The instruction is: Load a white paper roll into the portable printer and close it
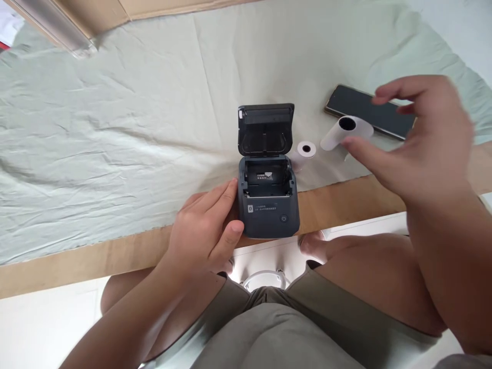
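Note:
A dark blue label printer point(269, 212) stands near the table's front edge with its lid point(265, 130) up and its paper bay bare inside. My left hand point(209, 220) rests against the printer's left side, fingers stretched out. Just right of the printer stands a small white paper roll point(302, 156) with a black core. Farther right is a larger white paper roll point(336, 134), also black-cored, with a loose end of paper. My right hand point(418, 138) is over this larger roll, thumb and fingers spread wide; the thumb tip overlaps the roll, and I cannot tell whether it touches.
A dark smartphone point(369, 110) lies behind the larger roll, partly under my right hand in view. Wrinkled pale green cloth point(115, 128) covers the table, leaving a wooden front edge point(326, 205). At the far left stands a metallic post point(61, 28).

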Motion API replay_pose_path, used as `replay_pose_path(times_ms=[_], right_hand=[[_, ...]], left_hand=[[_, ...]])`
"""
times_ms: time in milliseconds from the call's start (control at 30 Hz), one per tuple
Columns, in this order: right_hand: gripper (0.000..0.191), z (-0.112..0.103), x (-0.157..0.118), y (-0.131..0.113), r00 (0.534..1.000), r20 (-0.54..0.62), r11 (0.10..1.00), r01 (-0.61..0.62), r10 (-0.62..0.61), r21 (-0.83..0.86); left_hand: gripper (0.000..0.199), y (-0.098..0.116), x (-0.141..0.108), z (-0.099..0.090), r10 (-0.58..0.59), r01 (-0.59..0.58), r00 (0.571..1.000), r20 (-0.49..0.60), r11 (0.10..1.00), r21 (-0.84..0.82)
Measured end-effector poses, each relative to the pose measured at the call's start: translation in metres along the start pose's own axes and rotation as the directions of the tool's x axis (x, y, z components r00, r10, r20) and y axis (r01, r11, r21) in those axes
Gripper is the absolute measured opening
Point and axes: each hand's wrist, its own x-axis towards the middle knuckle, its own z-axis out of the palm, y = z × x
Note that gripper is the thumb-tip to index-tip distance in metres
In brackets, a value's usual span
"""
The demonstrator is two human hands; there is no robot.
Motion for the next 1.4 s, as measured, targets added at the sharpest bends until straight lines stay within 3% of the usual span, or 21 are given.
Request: replay_pose_path(times_ms=[67,167,300,400,567,733,1100,1233,1300,1400], right_hand=[[0.038,-0.001,-0.007,-0.017,0.995,0.000,0.992,0.098,-0.099,0.077],[0.042,0.015,-0.011,-0.033,0.968,0.173,0.976,0.157,-0.183,0.149],[0.053,0.038,-0.005,-0.030,0.944,0.329,0.972,-0.044,-0.035,0.230],[0.054,0.040,-0.003,-0.026,0.924,0.380,0.945,-0.170,0.054,0.279],[0.048,0.037,-0.009,-0.026,0.880,0.469,0.930,-0.231,0.075,0.285],[0.053,0.038,-0.010,-0.028,0.898,0.440,0.965,-0.109,-0.007,0.238],[0.052,0.039,-0.010,-0.024,0.946,0.324,0.973,-0.069,-0.005,0.218],[0.051,0.026,-0.014,-0.028,0.984,0.167,0.941,-0.116,0.065,0.318],[0.045,0.020,-0.015,-0.038,0.996,0.093,0.951,-0.032,0.003,0.309],[0.037,0.019,-0.015,-0.060,0.978,0.102,0.958,0.154,-0.183,0.242]], left_hand=[[0.072,0.000,0.000,-0.001,0.001,-0.001,1.000,0.009,1.000,-0.011],[0.072,0.000,0.001,-0.003,0.003,-0.003,1.000,0.009,1.000,-0.022],[0.072,-0.003,0.003,-0.003,0.026,-0.026,1.000,0.001,0.999,-0.025],[0.072,-0.004,0.004,-0.002,0.041,-0.041,0.999,0.005,0.998,-0.044],[0.074,-0.002,0.003,-0.003,0.028,-0.027,0.999,0.017,0.998,-0.065],[0.077,-0.002,0.002,-0.004,0.041,-0.039,0.999,0.028,0.997,-0.066],[0.076,-0.002,0.003,-0.003,0.025,-0.023,0.999,0.028,0.998,-0.054],[0.080,-0.003,0.002,-0.003,0.016,-0.013,0.998,0.062,0.999,-0.049],[0.083,-0.003,0.002,-0.002,0.001,0.002,0.998,0.070,0.999,-0.044],[0.084,-0.003,0.003,-0.002,-0.014,0.018,0.997,0.070,0.999,-0.048]])
